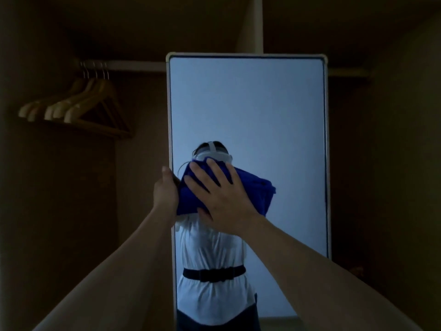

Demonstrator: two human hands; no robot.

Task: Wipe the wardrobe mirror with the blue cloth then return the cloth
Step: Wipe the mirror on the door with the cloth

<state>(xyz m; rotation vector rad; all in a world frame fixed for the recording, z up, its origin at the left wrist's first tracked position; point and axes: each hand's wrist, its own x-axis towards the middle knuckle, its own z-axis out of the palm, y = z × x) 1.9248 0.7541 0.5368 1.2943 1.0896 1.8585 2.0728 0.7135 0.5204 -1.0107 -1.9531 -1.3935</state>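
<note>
A tall wardrobe mirror (248, 111) with a white frame stands upright in front of me. The blue cloth (253, 189) is pressed flat against the glass at about mid-height, near the left side. My right hand (219, 194) lies spread on the cloth, fingers apart, holding it against the mirror. My left hand (165, 189) grips the mirror's left frame edge beside the cloth. The glass reflects a person in a white top with a dark belt, partly hidden behind the cloth.
Several wooden hangers (78, 103) hang on a rail (133, 65) at the upper left inside the dark wardrobe. A white upright panel (254, 22) rises behind the mirror's top. Dark wardrobe walls close in on both sides.
</note>
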